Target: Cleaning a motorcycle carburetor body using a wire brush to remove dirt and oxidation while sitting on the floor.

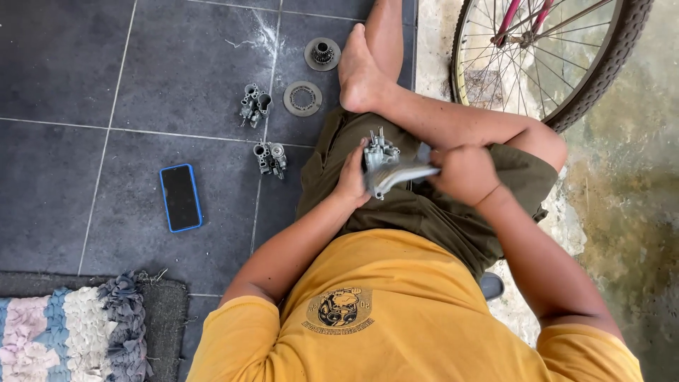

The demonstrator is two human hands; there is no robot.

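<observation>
Cleaning a carburettor (380,150) in the lap

The left hand (351,177) grips the carburettor over the lap while the right hand (463,173) is closed on a blurred brush (399,175); steady, short strokes would serve best. Two more carburettors (254,105) (271,157), two discs (303,98) and a phone (180,197) lie on dark floor tiles (64,92), with a bicycle wheel (552,56) nearby.

Grey metal part (380,152), blue-edged black phone (180,197), yellow shirt (396,311) (dark round emblem), striped pastel rug (67,332).
</observation>
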